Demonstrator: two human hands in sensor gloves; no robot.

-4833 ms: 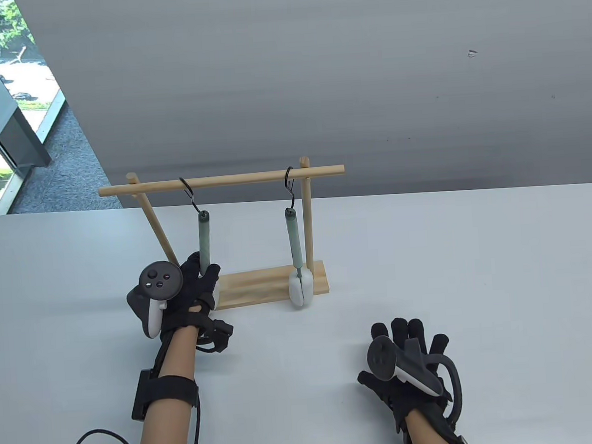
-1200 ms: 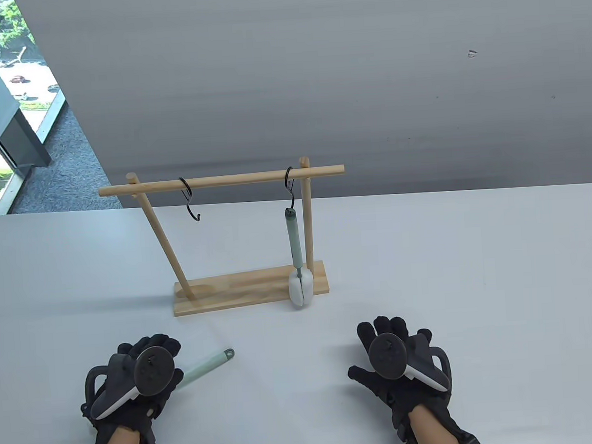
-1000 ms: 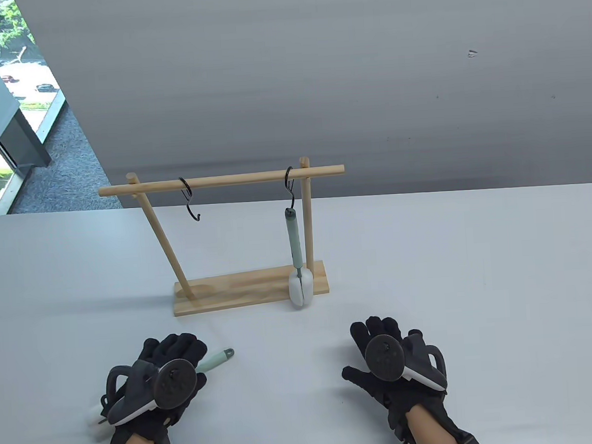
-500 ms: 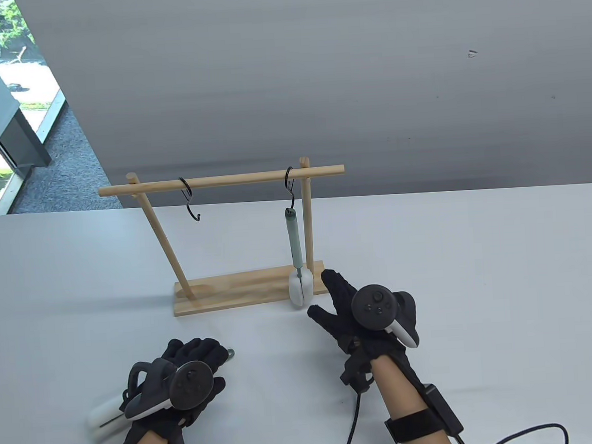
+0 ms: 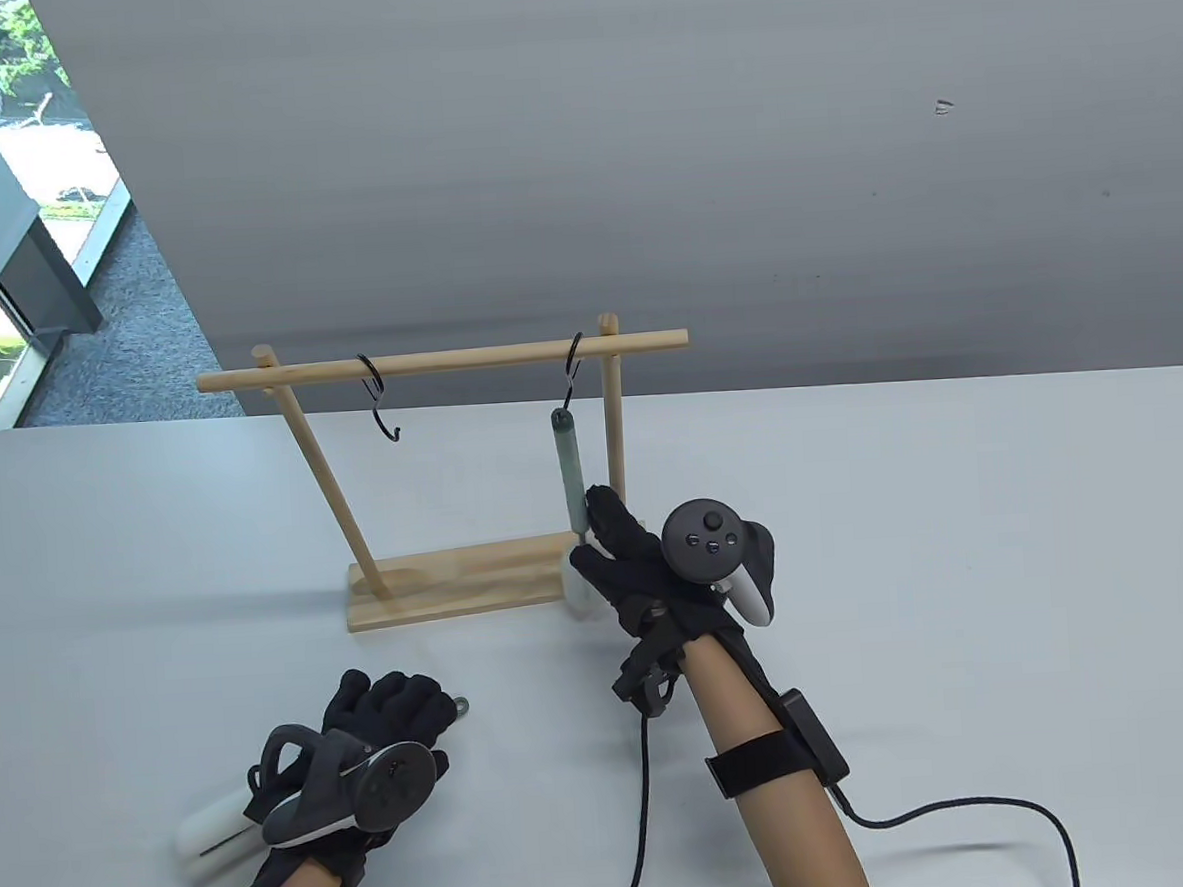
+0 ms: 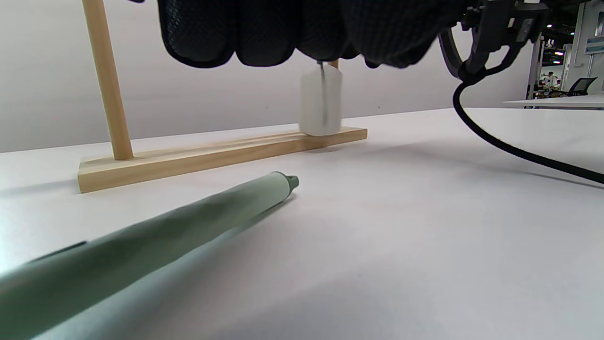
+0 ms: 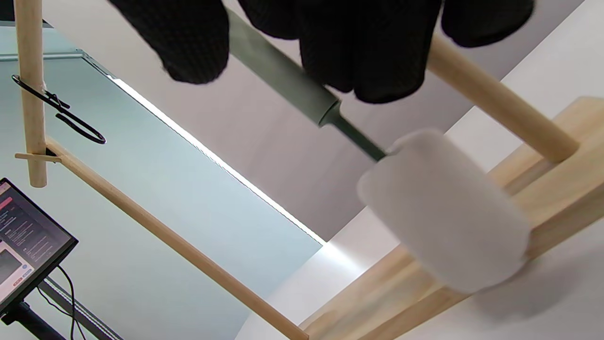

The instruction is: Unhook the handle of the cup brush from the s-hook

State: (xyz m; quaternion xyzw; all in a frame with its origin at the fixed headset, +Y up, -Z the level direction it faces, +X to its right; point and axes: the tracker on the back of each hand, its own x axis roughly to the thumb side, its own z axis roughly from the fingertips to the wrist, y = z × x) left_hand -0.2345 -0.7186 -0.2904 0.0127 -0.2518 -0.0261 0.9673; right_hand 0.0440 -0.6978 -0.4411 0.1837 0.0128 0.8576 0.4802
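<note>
Handle (image 5: 567, 465) of the hanging cup brush runs nearly straight up and down, its top loop caught in the right-hand s-hook (image 5: 571, 370) on the wooden rail (image 5: 446, 359), its white sponge head (image 7: 448, 212) low beside the rack's base (image 5: 440, 583). My right hand (image 5: 639, 571) is the one at it: the fingers (image 7: 368, 52) curl around the lower end of the green handle, just above where the thin stem enters the sponge, with the thumb on the opposite side, so I read this as a wrap-around grip, though the contact itself sits at the very top edge of the right wrist view. The hook lies above my fingers along the handle's long axis, and that is what the coming move turns on: I judge the brush has to go up along that line until the loop clears the hook's upturned tip, then out toward me. The right post (image 5: 613, 432) stands just behind the handle, so swinging backward would knock it. My left hand (image 5: 370, 748) rests on the table well apart from the rack, fingers loosely bent over another brush (image 6: 141, 245) lying flat; whether they press on it I cannot tell. The other s-hook (image 5: 381, 401) hangs bare.
</note>
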